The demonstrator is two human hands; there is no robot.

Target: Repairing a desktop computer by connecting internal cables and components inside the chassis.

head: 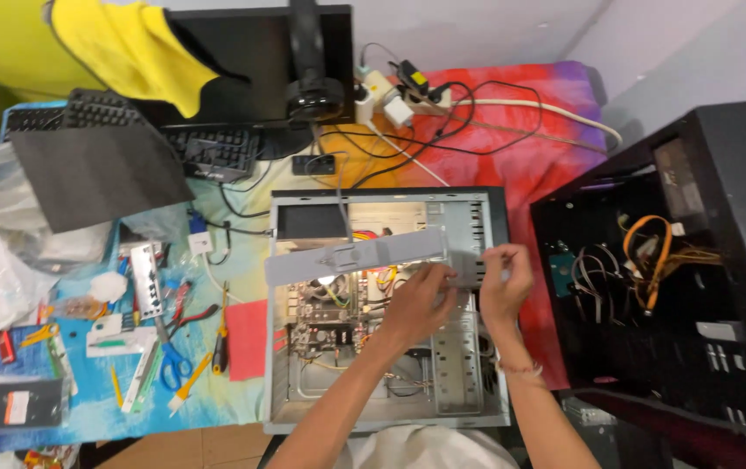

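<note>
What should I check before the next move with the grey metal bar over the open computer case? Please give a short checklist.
1. Left hand holds the grey metal bar: ok.
2. Right hand grips the bar's right end: ok.
3. Bar level over the open computer case: not ok, it tilts.
4. Bar seated at both ends: cannot tell.
5. Yellow cables under the bar not pinched: cannot tell.
6. Screwdriver lies on the table near the case: ok.

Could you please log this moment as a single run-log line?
left hand: gripping grey metal bar | right hand: holding bar's right end | bar: across open computer case | black case: at right
</note>
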